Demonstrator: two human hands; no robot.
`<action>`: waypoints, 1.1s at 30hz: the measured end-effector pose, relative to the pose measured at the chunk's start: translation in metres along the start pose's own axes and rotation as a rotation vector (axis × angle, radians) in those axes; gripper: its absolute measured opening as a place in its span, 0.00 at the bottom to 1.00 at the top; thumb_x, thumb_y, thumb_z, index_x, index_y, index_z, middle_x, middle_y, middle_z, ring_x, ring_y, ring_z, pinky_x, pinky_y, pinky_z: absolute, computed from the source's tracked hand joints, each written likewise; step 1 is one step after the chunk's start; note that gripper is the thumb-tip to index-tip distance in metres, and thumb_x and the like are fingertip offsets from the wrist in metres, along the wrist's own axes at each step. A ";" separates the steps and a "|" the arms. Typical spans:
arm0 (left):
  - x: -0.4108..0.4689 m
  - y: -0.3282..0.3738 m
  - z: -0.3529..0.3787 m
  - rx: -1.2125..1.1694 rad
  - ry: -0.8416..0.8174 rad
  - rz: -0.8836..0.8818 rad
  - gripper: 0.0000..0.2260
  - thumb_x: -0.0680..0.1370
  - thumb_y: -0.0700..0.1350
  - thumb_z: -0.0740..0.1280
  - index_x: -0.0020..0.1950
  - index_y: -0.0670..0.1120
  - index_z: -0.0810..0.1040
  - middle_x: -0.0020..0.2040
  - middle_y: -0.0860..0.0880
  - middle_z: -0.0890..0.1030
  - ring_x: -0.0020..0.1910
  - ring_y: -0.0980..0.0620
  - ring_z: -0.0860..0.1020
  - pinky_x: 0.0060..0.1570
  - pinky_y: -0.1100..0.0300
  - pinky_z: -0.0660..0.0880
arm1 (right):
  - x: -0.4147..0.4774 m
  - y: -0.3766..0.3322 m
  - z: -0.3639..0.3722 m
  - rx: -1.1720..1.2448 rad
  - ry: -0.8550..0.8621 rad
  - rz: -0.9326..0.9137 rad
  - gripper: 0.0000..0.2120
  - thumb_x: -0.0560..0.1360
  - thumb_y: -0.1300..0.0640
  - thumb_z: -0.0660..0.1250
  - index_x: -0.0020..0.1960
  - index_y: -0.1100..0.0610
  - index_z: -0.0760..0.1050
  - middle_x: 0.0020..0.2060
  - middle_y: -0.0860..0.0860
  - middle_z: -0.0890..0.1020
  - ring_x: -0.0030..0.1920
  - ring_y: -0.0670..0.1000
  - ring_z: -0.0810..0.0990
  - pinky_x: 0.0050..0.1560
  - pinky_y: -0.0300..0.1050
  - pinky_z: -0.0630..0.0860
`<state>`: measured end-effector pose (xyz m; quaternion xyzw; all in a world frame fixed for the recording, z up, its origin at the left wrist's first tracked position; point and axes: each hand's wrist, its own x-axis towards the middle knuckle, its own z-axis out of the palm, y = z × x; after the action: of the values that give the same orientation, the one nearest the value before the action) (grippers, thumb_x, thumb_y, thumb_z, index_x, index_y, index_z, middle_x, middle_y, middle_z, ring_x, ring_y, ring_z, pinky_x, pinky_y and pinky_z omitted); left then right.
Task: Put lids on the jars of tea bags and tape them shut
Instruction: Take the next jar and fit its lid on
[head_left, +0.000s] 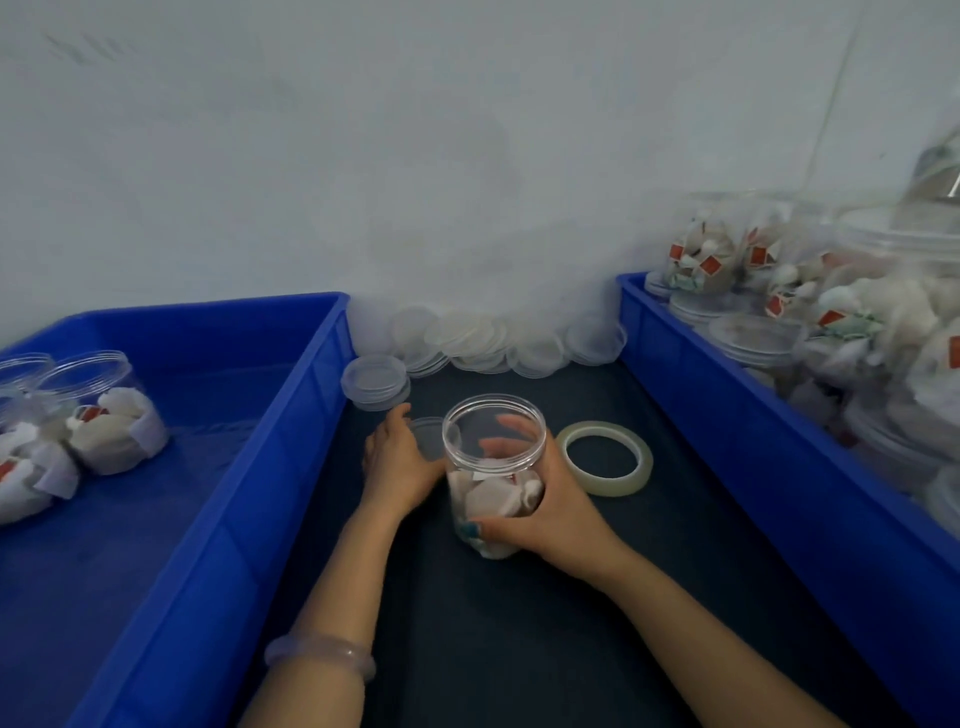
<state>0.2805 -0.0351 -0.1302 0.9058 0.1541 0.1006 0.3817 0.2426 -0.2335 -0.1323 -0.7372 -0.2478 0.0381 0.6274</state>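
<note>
A pale wall (415, 156) fills the upper half of the view. Below it a dark tabletop (519, 649) runs between two blue plastic crates. The left crate (208, 319) holds a few open jars of tea bags (111, 415) at its far left, tilted and without lids. The right crate (753, 467) is heaped with lidded jars (857, 322) of tea bags, lying on their sides and stacked.

Against the wall, between the crates, lies a loose pile of clear lids (483, 343). A short stack of lids (374, 382) stands just beside the left crate's corner.

Both forearms reach in from the bottom edge. The right hand (550, 514) grips a clear jar (493, 493) that stands upright on the tabletop, mouth open, partly filled with white tea bags. The thumb lies across the near side and the fingers wrap the far side, seen through the clear wall.

The left hand (400, 462) rests just left of the jar, touching it. Its thumb is curled round the far edge of a single clear lid (428, 436) lying flat on the tabletop; its fingers are mostly hidden behind the jar.

A roll of clear tape (613, 480) lies flat just right of the jar, beside the right hand. A pale bangle (319, 654) circles the left wrist.
</note>
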 end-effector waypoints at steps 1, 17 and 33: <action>-0.003 0.002 -0.008 -0.090 -0.045 0.006 0.42 0.70 0.47 0.79 0.78 0.45 0.61 0.74 0.43 0.70 0.73 0.44 0.68 0.73 0.49 0.65 | 0.000 0.000 0.000 -0.003 -0.001 0.001 0.47 0.62 0.67 0.83 0.73 0.50 0.62 0.64 0.48 0.76 0.61 0.39 0.78 0.56 0.31 0.74; -0.077 0.113 -0.114 0.630 -0.211 0.558 0.51 0.64 0.57 0.81 0.75 0.64 0.48 0.60 0.51 0.76 0.57 0.53 0.71 0.54 0.56 0.75 | 0.003 0.007 -0.001 -0.031 -0.004 0.011 0.46 0.63 0.64 0.83 0.73 0.46 0.62 0.65 0.47 0.77 0.63 0.42 0.78 0.59 0.36 0.76; -0.063 0.117 -0.059 0.645 -0.284 0.600 0.31 0.76 0.70 0.58 0.79 0.65 0.59 0.71 0.51 0.72 0.69 0.51 0.71 0.62 0.48 0.74 | 0.003 0.003 -0.001 -0.015 0.010 0.045 0.36 0.66 0.63 0.82 0.66 0.50 0.67 0.58 0.47 0.79 0.58 0.41 0.80 0.54 0.34 0.77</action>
<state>0.2278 -0.0961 -0.0087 0.9876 -0.1452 0.0287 0.0519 0.2467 -0.2337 -0.1336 -0.7475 -0.2283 0.0464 0.6220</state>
